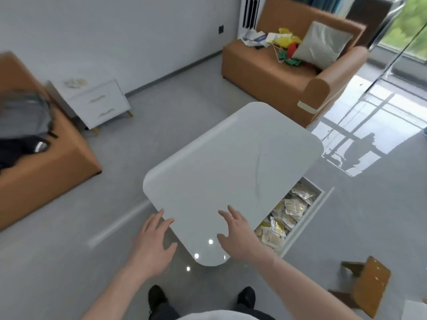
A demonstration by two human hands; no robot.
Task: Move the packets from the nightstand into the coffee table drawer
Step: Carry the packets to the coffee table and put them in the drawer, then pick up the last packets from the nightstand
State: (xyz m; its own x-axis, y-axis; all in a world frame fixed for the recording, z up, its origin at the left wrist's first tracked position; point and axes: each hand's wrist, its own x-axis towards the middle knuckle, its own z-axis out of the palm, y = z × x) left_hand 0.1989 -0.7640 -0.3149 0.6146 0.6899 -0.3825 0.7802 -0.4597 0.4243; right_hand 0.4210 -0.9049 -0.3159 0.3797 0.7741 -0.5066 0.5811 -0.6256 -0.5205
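Observation:
The white coffee table [221, 172] stands in front of me, its drawer [309, 213] pulled out on the right side and holding several gold and white packets [288, 211]. A few pale packets [75, 83] lie on top of the white nightstand [99, 102] at the far left. My left hand [153, 241] hovers at the table's near left corner, fingers spread and holding nothing. My right hand [238, 232] is above the table's near edge, next to the drawer, also with fingers apart and nothing in it.
An orange sofa [46, 162] with a grey bag on it sits at the left beside the nightstand. An orange armchair [295, 63] with a cushion and clutter stands beyond the table. A small wooden stool [367, 285] is at the near right. My shoes show below.

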